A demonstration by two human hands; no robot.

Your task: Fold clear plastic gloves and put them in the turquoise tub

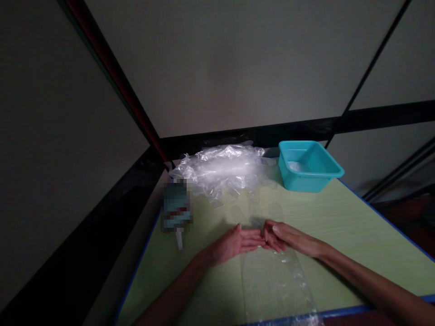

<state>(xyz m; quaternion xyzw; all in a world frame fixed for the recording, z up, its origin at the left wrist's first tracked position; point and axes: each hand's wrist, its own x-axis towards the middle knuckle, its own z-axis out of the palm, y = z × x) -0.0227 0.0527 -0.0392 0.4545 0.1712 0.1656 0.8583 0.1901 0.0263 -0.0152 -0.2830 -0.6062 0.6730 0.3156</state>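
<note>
A long clear plastic glove (273, 283) lies flat on the table, its faint rounded finger shapes pointing to the far side and its long cuff reaching the front edge. Over its middle is my left hand (239, 244), palm turned up and fingers stretched out to the right. My right hand (277, 236) meets those fingertips from the other side, its own fingers curled inward. Whether the curled fingers pinch the thin film is hidden. Behind both hands a crumpled heap of clear plastic (224, 170) rests at the back of the table.
A turquoise plastic basin (304, 181) with something whitish inside stands at the back right. On the left lies a blurred-out dark green item (176, 206) with a pale strip. The pale green table (343, 231) has blue edges and stands against wall panels (238, 68).
</note>
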